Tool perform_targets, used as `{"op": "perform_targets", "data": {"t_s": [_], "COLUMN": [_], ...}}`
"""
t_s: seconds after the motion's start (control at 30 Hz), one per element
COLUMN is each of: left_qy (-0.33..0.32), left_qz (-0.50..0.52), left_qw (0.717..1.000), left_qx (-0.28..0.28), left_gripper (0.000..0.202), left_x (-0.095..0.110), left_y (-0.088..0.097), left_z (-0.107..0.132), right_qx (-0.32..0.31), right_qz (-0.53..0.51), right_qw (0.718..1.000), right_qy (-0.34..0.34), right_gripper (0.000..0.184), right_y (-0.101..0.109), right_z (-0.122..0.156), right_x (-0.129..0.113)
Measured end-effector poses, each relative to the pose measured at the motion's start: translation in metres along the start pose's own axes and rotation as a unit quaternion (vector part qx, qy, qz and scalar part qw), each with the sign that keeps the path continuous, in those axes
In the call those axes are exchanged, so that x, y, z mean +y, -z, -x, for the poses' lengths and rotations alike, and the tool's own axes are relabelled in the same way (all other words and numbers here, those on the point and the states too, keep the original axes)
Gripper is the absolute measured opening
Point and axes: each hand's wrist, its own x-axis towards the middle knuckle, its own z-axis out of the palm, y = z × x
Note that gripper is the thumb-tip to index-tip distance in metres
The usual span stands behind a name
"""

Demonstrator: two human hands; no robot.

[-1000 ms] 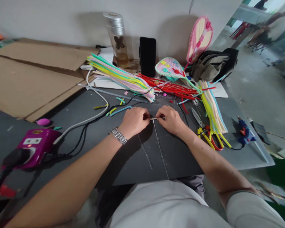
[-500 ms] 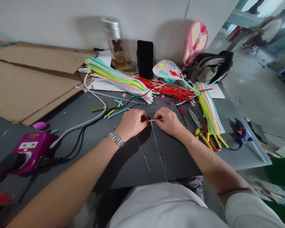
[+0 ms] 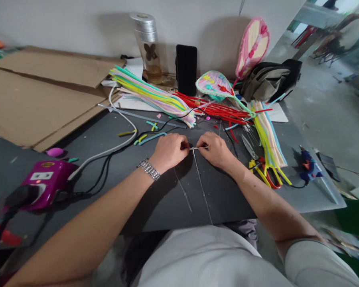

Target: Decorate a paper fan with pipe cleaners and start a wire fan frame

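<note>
My left hand [image 3: 168, 151], with a metal watch on its wrist, and my right hand [image 3: 215, 150] meet at the middle of a dark table [image 3: 86, 139]. Both pinch the ends of a short thin pale stick or wire [image 3: 195, 148] held level between them. A long thin wire [image 3: 202, 187] runs from that spot down toward my lap, and a second thin wire [image 3: 183, 190] lies beside it on a black sheet [image 3: 221, 199].
Bundles of pastel sticks [image 3: 151, 93], red sticks [image 3: 215, 109] and yellow sticks [image 3: 266, 135] lie behind my hands. A bottle [image 3: 148, 48], black phone [image 3: 186, 69], two woven fans [image 3: 253, 46], a bag [image 3: 269, 81], scissors [image 3: 257, 161], glue gun [image 3: 308, 167], magenta device [image 3: 44, 181], cables and cardboard [image 3: 32, 99] surround them.
Only the camera view shifts slightly. Both hands stay pinched on the short wire at the same spot.
</note>
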Motion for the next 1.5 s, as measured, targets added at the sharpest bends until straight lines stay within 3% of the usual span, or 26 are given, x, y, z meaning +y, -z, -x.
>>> {"op": "perform_targets", "data": {"t_s": [0.1, 0.2, 0.33, 0.43, 0.5, 0.57, 0.63, 0.7, 0.8, 0.93, 1.1, 1.33, 1.5], "left_qy": [-0.004, -0.005, -0.005, 0.002, 0.001, -0.004, -0.012, -0.026, -0.045, -0.037, -0.063, -0.139, -0.161], "left_qz": [0.005, 0.040, 0.151, 0.183, 0.166, 0.134, 0.108, 0.113, 0.148, 0.161, 0.147, 0.073, 0.021], "left_qw": [1.000, 0.999, 0.988, 0.982, 0.983, 0.984, 0.985, 0.984, 0.981, 0.980, 0.976, 0.973, 0.971], "left_qx": [0.003, 0.007, 0.016, 0.047, 0.084, 0.118, 0.134, 0.138, 0.120, 0.114, 0.146, 0.168, 0.173], "left_gripper": [0.014, 0.014, 0.015, 0.016, 0.017, 0.020, 0.023, 0.022, 0.019, 0.016, 0.014, 0.017, 0.013], "left_x": [-0.002, -0.007, -0.013, -0.010, -0.004, 0.002, 0.006, 0.008, 0.009, 0.013, 0.022, 0.030, 0.032], "left_y": [-0.001, -0.002, 0.005, 0.025, 0.043, 0.059, 0.067, 0.064, 0.043, 0.008, -0.018, -0.033, -0.039], "left_z": [0.000, 0.000, 0.001, 0.005, 0.014, 0.031, 0.055, 0.083, 0.126, 0.162, 0.172, 0.172, 0.173], "right_qx": [-0.003, -0.001, 0.085, 0.143, 0.147, 0.129, 0.095, 0.055, 0.032, 0.075, 0.095, 0.080, 0.113], "right_qz": [0.001, -0.023, -0.076, -0.075, -0.055, -0.039, -0.030, -0.021, -0.015, 0.012, -0.019, -0.123, -0.046], "right_qw": [1.000, 1.000, 0.993, 0.987, 0.987, 0.990, 0.993, 0.996, 0.996, 0.993, 0.989, 0.980, 0.984], "right_qy": [-0.001, -0.005, -0.017, -0.022, -0.031, -0.045, -0.060, -0.070, -0.082, -0.095, -0.115, -0.134, -0.127], "right_gripper": [0.016, 0.012, 0.010, 0.004, 0.003, 0.006, 0.006, 0.006, 0.010, 0.016, 0.020, 0.021, 0.020], "right_y": [-0.001, 0.012, 0.067, 0.118, 0.141, 0.149, 0.142, 0.124, 0.089, 0.056, 0.040, 0.035, 0.041], "right_z": [-0.001, -0.002, 0.003, 0.019, 0.041, 0.069, 0.102, 0.134, 0.170, 0.185, 0.181, 0.179, 0.180], "right_x": [0.001, 0.002, -0.006, -0.022, -0.033, -0.040, -0.039, -0.032, -0.019, -0.012, -0.015, -0.022, -0.012]}}
